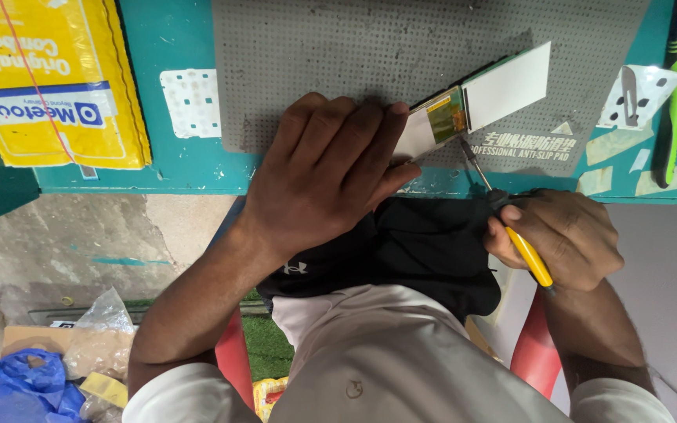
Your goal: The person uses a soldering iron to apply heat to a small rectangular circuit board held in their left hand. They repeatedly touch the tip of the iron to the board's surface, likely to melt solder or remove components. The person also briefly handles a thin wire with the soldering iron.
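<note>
Left hand (331,168) presses the white panel (479,98) flat on the grey mat (315,47); right hand (562,239) grips a yellow screwdriver (511,227).

— What have you got under your left hand (331,168)?

— You're pressing down on a flat, opened phone panel (476,102) lying on the grey dotted anti-slip mat (315,55). Its far end is a plain white rectangle, angled up toward the right; the near end is hidden beneath your fingers. Between them you can see a small yellow-green patch of flex and circuitry.

— And the tool?

— A slim screwdriver (511,227) with a yellow handle, a black collar and a thin metal shaft. Your right hand (562,239) grips it, tilted, with the tip touching the panel's lower edge just beside the yellow-green patch.
</note>
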